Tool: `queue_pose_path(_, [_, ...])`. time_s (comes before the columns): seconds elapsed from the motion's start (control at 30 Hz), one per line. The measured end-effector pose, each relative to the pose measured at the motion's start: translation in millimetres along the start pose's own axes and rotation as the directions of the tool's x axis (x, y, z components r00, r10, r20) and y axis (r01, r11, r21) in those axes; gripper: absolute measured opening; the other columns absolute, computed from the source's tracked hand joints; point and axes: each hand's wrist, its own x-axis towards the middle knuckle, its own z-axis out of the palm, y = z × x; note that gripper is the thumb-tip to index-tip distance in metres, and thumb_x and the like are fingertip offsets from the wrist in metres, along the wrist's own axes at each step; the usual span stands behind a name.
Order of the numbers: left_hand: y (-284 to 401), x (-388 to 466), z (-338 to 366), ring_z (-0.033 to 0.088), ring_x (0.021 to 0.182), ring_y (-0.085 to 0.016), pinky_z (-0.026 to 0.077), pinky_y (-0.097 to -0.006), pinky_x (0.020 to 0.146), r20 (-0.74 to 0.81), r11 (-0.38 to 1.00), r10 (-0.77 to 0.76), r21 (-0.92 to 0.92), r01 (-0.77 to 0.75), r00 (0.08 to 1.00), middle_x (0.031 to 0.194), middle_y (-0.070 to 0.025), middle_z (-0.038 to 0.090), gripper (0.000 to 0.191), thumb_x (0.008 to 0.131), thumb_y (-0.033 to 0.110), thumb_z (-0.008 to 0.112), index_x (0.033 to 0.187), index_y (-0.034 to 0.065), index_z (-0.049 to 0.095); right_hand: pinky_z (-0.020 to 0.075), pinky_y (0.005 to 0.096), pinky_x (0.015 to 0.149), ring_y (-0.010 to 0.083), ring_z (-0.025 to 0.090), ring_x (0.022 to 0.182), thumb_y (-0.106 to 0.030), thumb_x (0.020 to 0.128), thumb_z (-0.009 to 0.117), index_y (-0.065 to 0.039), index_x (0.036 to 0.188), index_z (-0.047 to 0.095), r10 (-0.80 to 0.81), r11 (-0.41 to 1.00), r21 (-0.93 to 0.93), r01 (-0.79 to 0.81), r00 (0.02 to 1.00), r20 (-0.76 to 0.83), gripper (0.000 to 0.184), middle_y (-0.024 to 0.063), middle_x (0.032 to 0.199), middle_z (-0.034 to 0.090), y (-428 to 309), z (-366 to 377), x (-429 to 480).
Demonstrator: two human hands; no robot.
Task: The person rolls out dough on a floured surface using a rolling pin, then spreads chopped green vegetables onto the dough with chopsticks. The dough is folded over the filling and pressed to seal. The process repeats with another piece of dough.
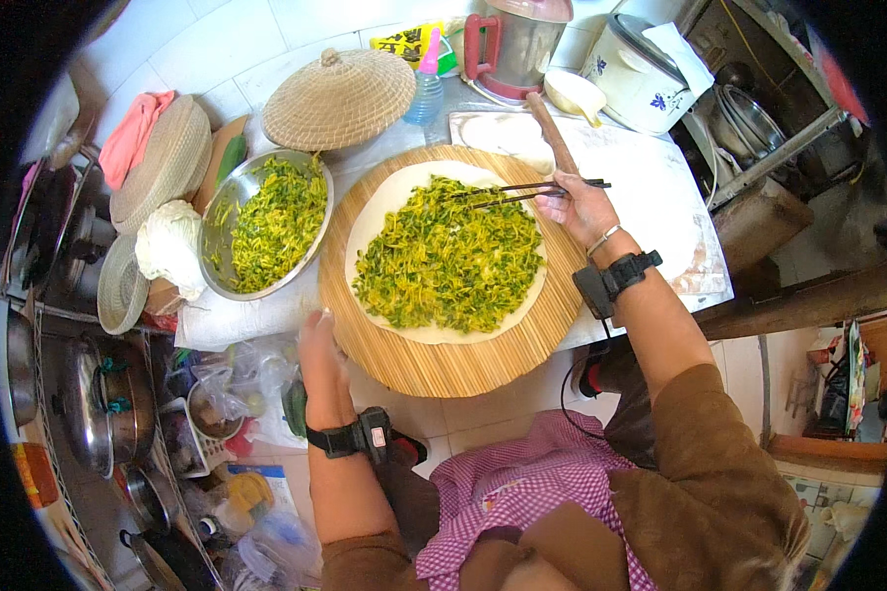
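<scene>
A thin round of dough (373,192) lies on a round slatted board (429,369), topped with a shredded green-and-yellow vegetable filling (451,258). My right hand (580,207) holds a pair of dark chopsticks (510,193), their tips over the filling's upper right part. Blurred, my left hand (324,347) is at the board's lower left edge, holding nothing that I can see; whether it touches the board I cannot tell. A steel bowl (327,221) with more of the same filling stands to the left of the board. Beyond my right hand lies a wooden rolling pin (551,133).
A woven lid (340,100), a blue squeeze bottle (425,96), a red-handled jug (521,52) and a lidded white pot (628,81) stand at the back. A floured white sheet (650,185) lies at right. Woven baskets (166,162) and a cabbage (170,247) are at left.
</scene>
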Motion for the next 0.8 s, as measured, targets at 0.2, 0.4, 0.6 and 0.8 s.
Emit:
queue_pose_path(0.2, [7.4, -7.9, 6.9, 0.057, 0.098, -0.021, 0.046, -0.0348, 0.074, -0.002, 1.0, -0.013, -0.019, 0.013, 1.0, 0.112, -0.0092, 0.058, 0.048, 0.091, 0.028, 0.055, 0.131, 0.0033, 0.044, 0.0585, 0.0304, 0.067, 0.0214, 0.066, 0.076, -0.017, 0.095, 0.052, 0.0, 0.106, 0.054, 0.01, 1.0, 0.016, -0.012, 0.992, 0.126, 0.02, 0.0124, 0.092, 0.063, 7.0, 6.3, 4.4])
queue_pose_path(0.4, [12.6, -8.9, 6.6, 0.057, 0.101, -0.023, 0.047, -0.0362, 0.079, 0.022, 0.997, -0.046, 0.062, 0.045, 0.999, 0.117, -0.0115, 0.055, 0.051, 0.09, 0.027, 0.057, 0.132, 0.0018, 0.042, 0.0597, 0.0338, 0.065, 0.0267, 0.068, 0.079, -0.015, 0.094, 0.053, 0.005, 0.106, 0.052, 0.002, 0.995, 0.101, 0.0, 1.0, -0.025, 0.023, 0.0161, 0.092, 0.063, 5.8, -4.3, 17.3])
queue_pose_path(0.6, [5.9, -4.1, 5.2, 0.059, 0.1, -0.024, 0.049, -0.0367, 0.079, 0.03, 1.0, -0.026, 0.017, 0.025, 0.999, 0.114, -0.0109, 0.057, 0.049, 0.091, 0.027, 0.056, 0.131, 0.0017, 0.043, 0.0595, 0.034, 0.066, 0.0264, 0.067, 0.078, -0.015, 0.095, 0.053, 0.003, 0.108, 0.051, -0.014, 0.99, 0.137, 0.02, 0.999, -0.041, 0.023, 0.0146, 0.094, 0.061, 1.8, -18.4, 16.1])
queue_pose_path(0.8, [3.3, 0.1, 0.7, 0.054, 0.11, -0.027, 0.046, -0.0399, 0.085, 0.057, 1.0, -0.02, 0.013, 0.019, 0.998, 0.125, -0.0161, 0.052, 0.063, 0.087, 0.03, 0.063, 0.136, -0.0002, 0.037, 0.0595, 0.0335, 0.066, 0.0251, 0.066, 0.076, -0.014, 0.094, 0.054, 0.002, 0.108, 0.051, -0.023, 0.993, 0.111, 0.035, 0.995, -0.101, 0.021, 0.0119, 0.092, 0.061, -8.1, -20.2, 10.5])
